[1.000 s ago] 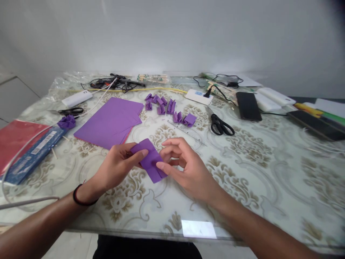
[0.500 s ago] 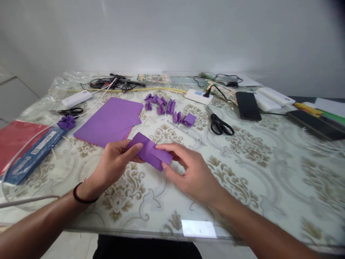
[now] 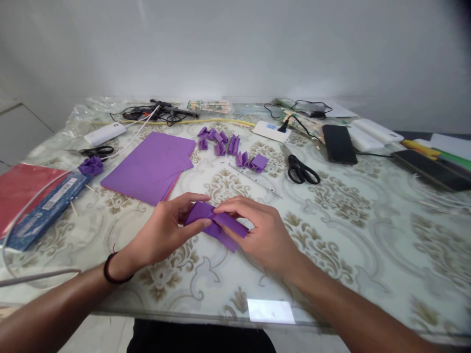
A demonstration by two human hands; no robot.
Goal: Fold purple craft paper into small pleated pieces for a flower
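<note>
A folded piece of purple paper is held between both hands above the near middle of the table. My left hand pinches its left end, thumb on the near face. My right hand grips the right end, with fingers along its upper edge and the thumb partly hidden by a fold. Beyond the left hand lies a stack of purple paper sheets, a little red showing at its edge. Several small folded purple paper pieces sit behind the hands.
Black-handled scissors and a clear ruler lie beyond the right hand. A phone and a white power strip are farther back. To the left are a crumpled purple paper piece, a blue-and-red packet and cables.
Both hands have come lower and nearer to me with the purple paper. The paper has been tilted and its long flap now stands up from the lower layer.
</note>
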